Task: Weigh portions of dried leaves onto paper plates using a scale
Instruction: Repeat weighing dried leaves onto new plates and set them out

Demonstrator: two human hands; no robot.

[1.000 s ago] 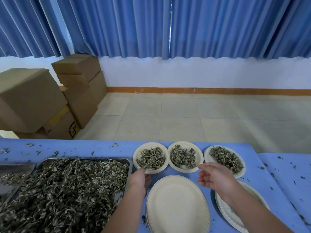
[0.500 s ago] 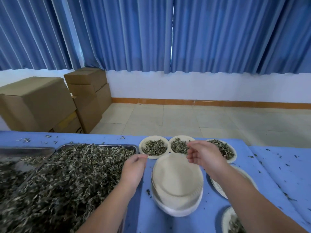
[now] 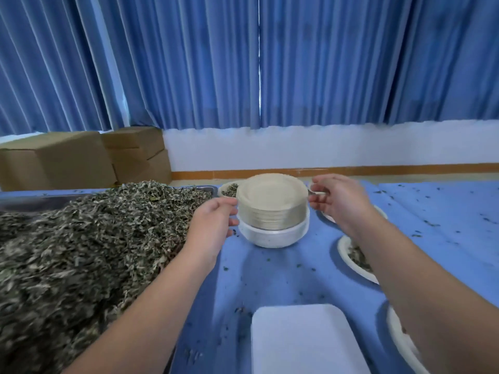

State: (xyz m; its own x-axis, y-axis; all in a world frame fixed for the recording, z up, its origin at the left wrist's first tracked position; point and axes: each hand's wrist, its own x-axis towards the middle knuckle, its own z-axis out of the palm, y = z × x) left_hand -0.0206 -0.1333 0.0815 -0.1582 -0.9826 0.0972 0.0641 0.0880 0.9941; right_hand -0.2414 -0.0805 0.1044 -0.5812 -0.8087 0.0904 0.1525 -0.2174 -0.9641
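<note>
Flanking plate stack (image 3: 272, 203) on blue table (image 3: 270, 276): L hand (image 3: 213, 228) fingers loose, R hand (image 3: 340, 201) unclear; curtains (image 3: 189, 63) behind.
</note>
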